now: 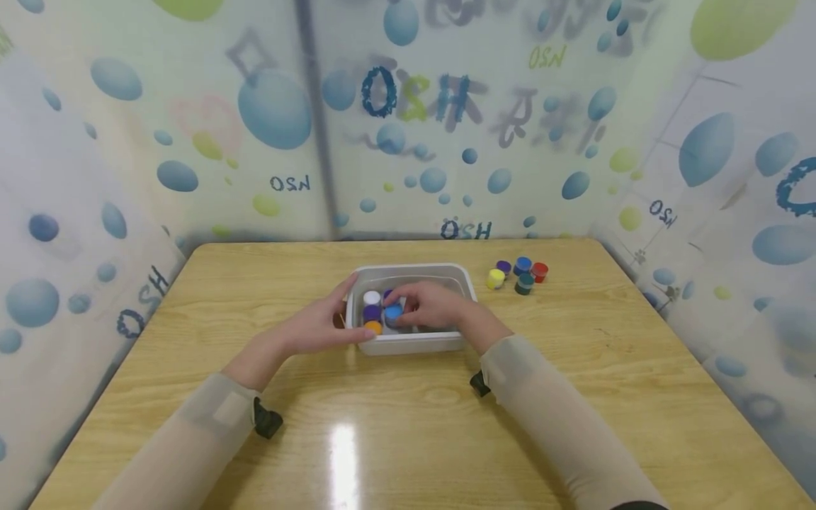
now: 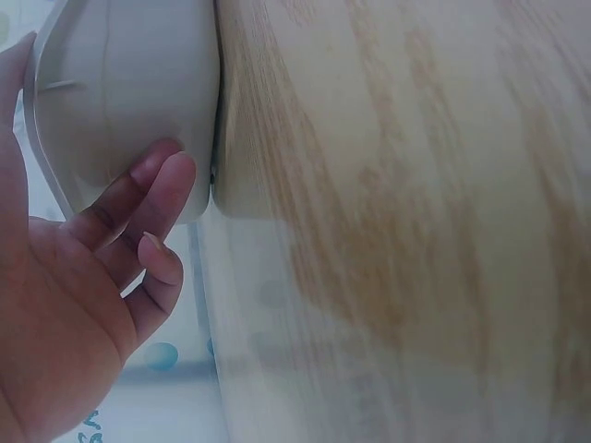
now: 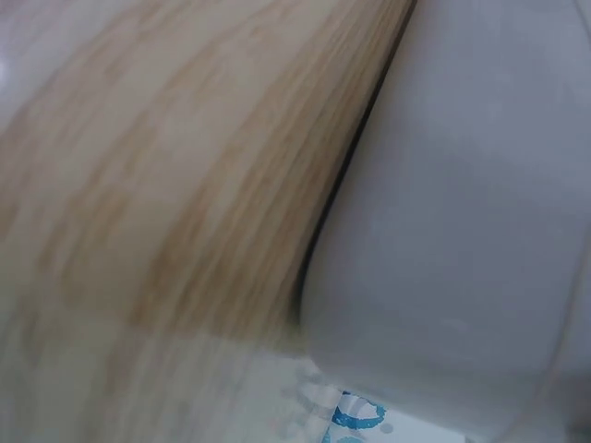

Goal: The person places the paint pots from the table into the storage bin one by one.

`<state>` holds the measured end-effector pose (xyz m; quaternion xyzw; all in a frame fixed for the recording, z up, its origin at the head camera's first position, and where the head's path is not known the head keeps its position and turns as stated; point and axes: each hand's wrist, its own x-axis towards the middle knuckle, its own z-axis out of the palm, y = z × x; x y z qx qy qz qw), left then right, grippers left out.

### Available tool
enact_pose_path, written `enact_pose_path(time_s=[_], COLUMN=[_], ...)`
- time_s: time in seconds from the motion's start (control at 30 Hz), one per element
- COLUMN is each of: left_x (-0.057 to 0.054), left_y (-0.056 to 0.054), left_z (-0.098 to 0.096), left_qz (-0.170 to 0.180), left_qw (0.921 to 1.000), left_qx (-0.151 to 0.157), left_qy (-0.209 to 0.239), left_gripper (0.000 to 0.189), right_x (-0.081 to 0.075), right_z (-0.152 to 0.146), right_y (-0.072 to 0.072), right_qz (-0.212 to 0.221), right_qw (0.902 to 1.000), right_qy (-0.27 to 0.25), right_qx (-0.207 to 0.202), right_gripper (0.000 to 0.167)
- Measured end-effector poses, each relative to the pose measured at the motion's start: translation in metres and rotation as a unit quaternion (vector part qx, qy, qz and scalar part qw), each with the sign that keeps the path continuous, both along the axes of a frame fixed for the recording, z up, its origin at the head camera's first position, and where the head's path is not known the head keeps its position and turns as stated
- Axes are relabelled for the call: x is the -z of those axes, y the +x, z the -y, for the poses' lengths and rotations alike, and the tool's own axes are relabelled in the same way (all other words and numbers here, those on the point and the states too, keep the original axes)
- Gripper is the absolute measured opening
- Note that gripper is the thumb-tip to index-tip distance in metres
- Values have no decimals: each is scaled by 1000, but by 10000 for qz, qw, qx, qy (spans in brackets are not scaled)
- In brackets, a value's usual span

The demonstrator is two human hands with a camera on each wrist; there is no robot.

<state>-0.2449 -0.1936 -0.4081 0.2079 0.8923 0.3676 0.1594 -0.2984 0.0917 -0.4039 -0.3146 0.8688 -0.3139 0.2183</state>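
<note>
A white plastic tray (image 1: 417, 345) stands on the wooden table. Along its left end sit small lidded paint pots: a white one (image 1: 372, 298), a purple one (image 1: 372, 313) and an orange one (image 1: 373, 328). Another purple lid (image 1: 388, 294) shows partly behind the right fingers. My right hand (image 1: 433, 306) reaches over the right front rim and pinches a blue-lidded paint pot (image 1: 393, 312) inside the tray, beside the others. My left hand (image 1: 319, 324) spans the tray's left end, thumb along the front rim; in the left wrist view its fingertips (image 2: 175, 171) rest against the outer wall.
Right of the tray, toward the table's back, stands a group of paint pots: yellow (image 1: 495, 279), purple (image 1: 503, 268), blue (image 1: 523, 265), red (image 1: 539, 272) and dark green (image 1: 525, 284). Patterned curtain-like walls (image 1: 408, 170) enclose the table (image 1: 395, 425) at the back and sides.
</note>
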Motion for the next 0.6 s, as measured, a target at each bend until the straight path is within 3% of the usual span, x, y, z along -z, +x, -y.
enact_pose_path(time_s=[0.6], left_x=[-1], left_y=[1], left_z=[0], left_qz=[-59], left_qw=[9999], left_qx=[-42], left_qy=[-116], left_gripper=[124], right_x=[-2], right_z=[1], right_y=[1], right_qz=[9], right_qw=[10000], right_qy=[19], right_qx=[41], right_gripper=[39])
